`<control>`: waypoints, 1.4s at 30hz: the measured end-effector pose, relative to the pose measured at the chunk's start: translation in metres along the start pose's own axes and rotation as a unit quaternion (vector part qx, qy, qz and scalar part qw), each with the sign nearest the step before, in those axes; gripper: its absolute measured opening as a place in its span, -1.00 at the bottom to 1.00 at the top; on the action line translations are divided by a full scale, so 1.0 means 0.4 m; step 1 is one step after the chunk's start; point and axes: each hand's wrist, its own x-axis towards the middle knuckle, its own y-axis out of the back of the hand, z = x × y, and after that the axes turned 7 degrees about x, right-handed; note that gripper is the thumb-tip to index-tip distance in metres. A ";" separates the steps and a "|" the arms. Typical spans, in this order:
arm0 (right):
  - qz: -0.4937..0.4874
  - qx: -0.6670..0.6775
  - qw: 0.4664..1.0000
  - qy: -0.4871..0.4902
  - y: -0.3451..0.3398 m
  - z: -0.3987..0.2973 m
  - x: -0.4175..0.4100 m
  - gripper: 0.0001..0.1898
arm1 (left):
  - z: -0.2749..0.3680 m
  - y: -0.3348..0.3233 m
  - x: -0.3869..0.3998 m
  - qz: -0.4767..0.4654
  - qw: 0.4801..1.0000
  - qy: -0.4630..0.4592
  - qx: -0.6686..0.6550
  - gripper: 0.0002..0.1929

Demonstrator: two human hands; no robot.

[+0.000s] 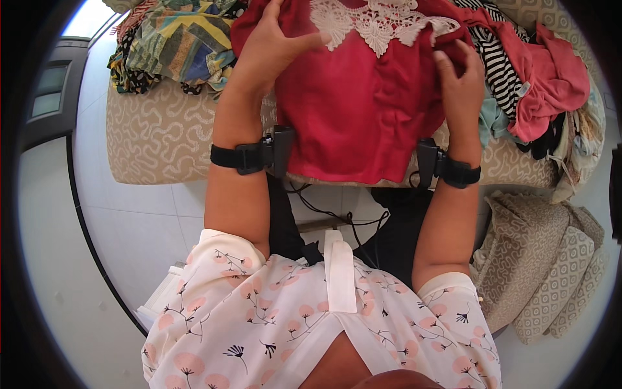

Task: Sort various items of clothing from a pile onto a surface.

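A red garment with buttons (340,107) lies spread over the front of a patterned cushioned seat, its lower edge at the seat's front. White crochet lace (379,24) trims its upper part. My left hand (279,48) rests on the garment's upper left, thumb at the lace and fingers apart, the fingertips partly cut off by the top edge. My right hand (459,73) is at the garment's right side, thumb and fingers curved and apart below the lace's right tip. Whether either hand pinches the cloth cannot be told.
Heaped patterned clothes (180,44) lie on the beige seat (155,131) at left. At right are a coral garment (549,82) and a black-and-white striped one (495,68). Patterned cushions (529,267) stand on the floor at lower right. Black cables (335,214) hang between my legs.
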 end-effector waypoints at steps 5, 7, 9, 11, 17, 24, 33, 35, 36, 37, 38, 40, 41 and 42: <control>-0.137 -0.125 0.981 0.054 -0.032 -0.038 -0.072 -0.24 | 0.001 0.004 -0.012 -0.095 0.966 -0.037 0.236 0.10; -0.147 -0.176 0.971 0.072 -0.042 -0.055 -0.082 -0.34 | 0.005 0.001 -0.015 -0.100 0.970 -0.030 0.222 0.05; -0.148 -0.159 0.973 0.078 -0.039 -0.056 -0.080 -0.42 | 0.001 -0.006 -0.010 -0.042 0.981 -0.065 0.180 -0.03; -0.148 -0.142 0.975 0.083 -0.036 -0.057 -0.072 -0.49 | 0.019 -0.006 -0.009 -0.032 0.989 -0.042 0.136 -0.08; -0.193 0.050 0.977 -0.079 0.019 -0.063 -0.016 -0.73 | 0.005 -0.008 0.000 -0.016 0.953 -0.046 -0.299 -0.25; 0.076 0.606 0.740 -0.283 0.060 -0.080 0.009 -0.73 | -0.012 0.007 0.014 0.017 0.873 -0.131 -0.470 -0.28; 0.177 0.430 0.849 -0.250 0.042 -0.009 0.005 -0.65 | -0.084 0.008 0.045 0.048 0.895 -0.051 -0.441 -0.45; 0.117 0.318 0.910 -0.240 0.056 0.013 0.004 -0.61 | -0.102 0.013 0.053 0.066 0.917 -0.049 -0.390 -0.56; 0.057 0.197 0.953 -0.224 0.062 0.012 0.005 -0.55 | -0.097 0.010 0.051 0.065 0.917 -0.048 -0.391 -0.56; 0.057 0.197 0.953 -0.224 0.068 0.009 0.001 -0.55 | -0.092 0.007 0.049 0.073 0.934 -0.035 -0.348 -0.60; 0.022 0.036 0.979 -0.202 0.078 0.003 -0.004 -0.50 | -0.087 0.003 0.047 0.081 0.949 -0.022 -0.304 -0.64; -0.013 -0.127 0.976 -0.173 0.087 0.005 -0.005 -0.40 | -0.079 -0.005 0.047 0.084 0.956 -0.017 -0.280 -0.65; -0.103 -0.084 0.960 -0.246 0.090 0.022 -0.004 -0.35 | -0.077 -0.008 0.046 0.087 0.963 -0.011 -0.257 -0.67; -0.193 -0.038 0.929 -0.314 0.087 0.016 -0.002 -0.28 | -0.078 -0.007 0.044 0.088 0.963 -0.011 -0.255 -0.67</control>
